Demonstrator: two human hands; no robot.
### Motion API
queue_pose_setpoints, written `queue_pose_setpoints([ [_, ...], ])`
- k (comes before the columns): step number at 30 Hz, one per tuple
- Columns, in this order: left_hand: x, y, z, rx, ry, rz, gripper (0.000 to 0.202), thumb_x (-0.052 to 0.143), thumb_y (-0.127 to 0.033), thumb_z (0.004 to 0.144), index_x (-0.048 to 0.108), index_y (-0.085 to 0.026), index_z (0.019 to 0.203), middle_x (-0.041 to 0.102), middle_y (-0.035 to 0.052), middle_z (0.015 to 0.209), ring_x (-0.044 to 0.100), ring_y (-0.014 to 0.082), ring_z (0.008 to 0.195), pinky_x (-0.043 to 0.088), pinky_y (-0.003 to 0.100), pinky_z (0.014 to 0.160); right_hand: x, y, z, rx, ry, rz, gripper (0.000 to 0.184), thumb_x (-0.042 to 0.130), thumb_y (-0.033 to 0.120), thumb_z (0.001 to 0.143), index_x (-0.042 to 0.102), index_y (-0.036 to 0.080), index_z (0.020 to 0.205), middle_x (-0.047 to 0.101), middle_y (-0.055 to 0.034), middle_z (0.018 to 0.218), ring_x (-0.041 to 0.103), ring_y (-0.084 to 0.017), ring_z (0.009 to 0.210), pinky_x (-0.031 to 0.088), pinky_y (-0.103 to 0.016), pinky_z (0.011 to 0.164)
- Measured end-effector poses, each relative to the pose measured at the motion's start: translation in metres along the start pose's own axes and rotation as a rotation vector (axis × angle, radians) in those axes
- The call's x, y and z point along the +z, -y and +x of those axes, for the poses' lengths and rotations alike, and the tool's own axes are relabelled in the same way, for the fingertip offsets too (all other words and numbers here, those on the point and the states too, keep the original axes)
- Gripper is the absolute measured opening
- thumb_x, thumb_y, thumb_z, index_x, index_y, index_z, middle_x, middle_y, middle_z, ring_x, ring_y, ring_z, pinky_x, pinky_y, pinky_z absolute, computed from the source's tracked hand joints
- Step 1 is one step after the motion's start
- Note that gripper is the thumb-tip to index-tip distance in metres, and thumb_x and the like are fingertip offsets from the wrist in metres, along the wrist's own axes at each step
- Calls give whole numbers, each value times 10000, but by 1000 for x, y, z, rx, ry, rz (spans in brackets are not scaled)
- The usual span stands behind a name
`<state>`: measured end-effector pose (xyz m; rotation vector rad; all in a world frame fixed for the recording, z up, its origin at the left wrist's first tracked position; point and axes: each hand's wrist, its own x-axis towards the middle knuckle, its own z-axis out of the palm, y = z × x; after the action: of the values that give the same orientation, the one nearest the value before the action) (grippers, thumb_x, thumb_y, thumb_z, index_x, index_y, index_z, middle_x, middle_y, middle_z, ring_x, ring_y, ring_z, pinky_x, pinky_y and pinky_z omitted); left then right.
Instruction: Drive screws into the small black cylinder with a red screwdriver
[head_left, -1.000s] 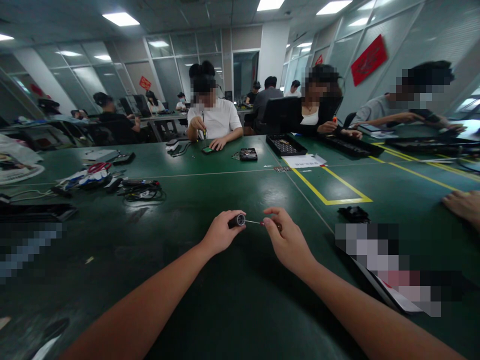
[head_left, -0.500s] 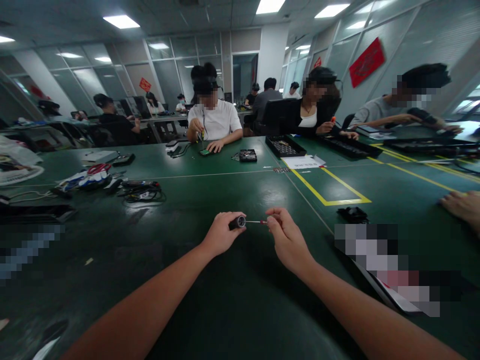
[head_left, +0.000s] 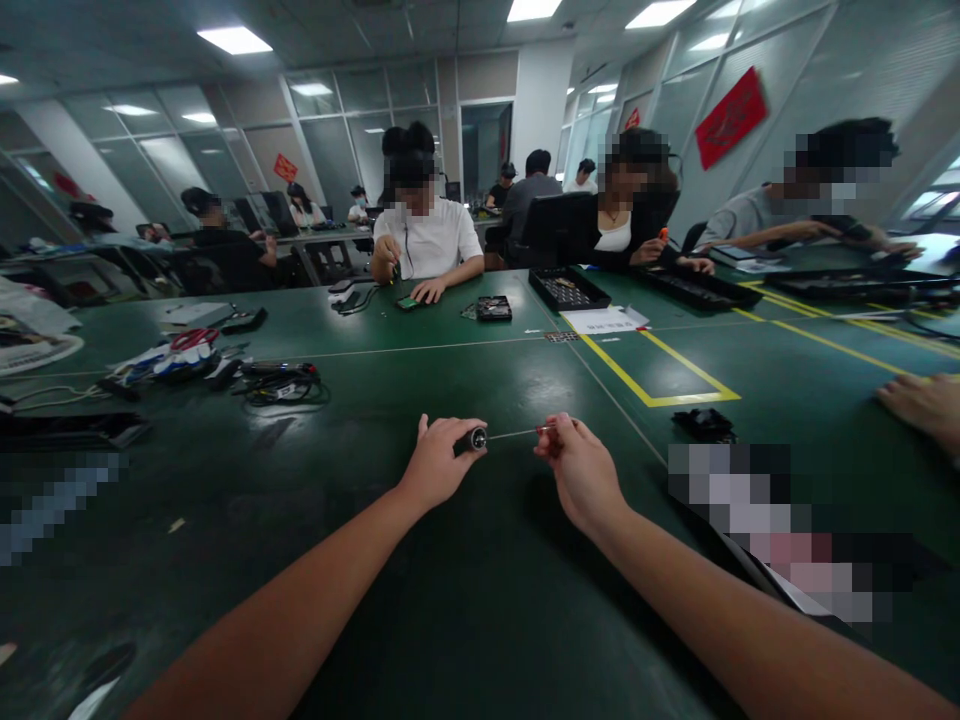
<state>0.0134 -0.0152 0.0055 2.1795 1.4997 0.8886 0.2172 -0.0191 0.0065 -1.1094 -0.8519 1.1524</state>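
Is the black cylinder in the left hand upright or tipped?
Tipped: the black cylinder lies sideways in the left hand, its body extending left from the visible round end.

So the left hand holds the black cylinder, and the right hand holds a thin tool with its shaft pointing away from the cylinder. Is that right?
Not quite: the shaft points toward the black cylinder, as the head view shows. The left hand does hold the cylinder, and the right hand the thin tool.
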Motion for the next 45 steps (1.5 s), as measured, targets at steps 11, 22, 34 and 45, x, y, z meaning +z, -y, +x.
queue_pose_setpoints([
  [11, 2, 4, 0, -36, 13, 31, 290, 678, -244, 892, 658, -303, 1176, 687, 23, 1125, 572, 268, 1137, 72, 690, 1184, 2, 7, -13, -279, 79, -252, 293, 495, 497, 967, 592, 220, 967, 653, -32, 845, 624, -192, 783, 517, -350, 760],
  [22, 5, 8, 0, -43, -1, 25, 290, 677, -244, 894, 664, -313, 1175, 683, 22, 1134, 569, 277, 1144, 54, 701, 1181, -2, 15, -13, -344, 88, -484, 306, 439, 479, 989, 588, 213, 957, 657, -37, 813, 619, -204, 775, 474, -343, 742],
  [34, 1, 6, 1, -48, -55, -58, 236, 688, -229, 882, 664, -249, 1116, 676, 37, 1138, 594, 255, 1082, 410, 504, 1059, -4, 17, -12, -328, 40, -502, 288, 437, 475, 998, 569, 223, 952, 621, -22, 814, 593, -204, 781, 444, -353, 747],
  [45, -25, -9, 3, -151, -85, -269, 227, 559, -241, 919, 560, -214, 1144, 638, 32, 1022, 604, 196, 938, 457, 326, 838, -3, 21, -16, -364, 45, -364, 281, 470, 480, 977, 594, 228, 978, 624, -24, 813, 598, -201, 783, 469, -361, 752],
])
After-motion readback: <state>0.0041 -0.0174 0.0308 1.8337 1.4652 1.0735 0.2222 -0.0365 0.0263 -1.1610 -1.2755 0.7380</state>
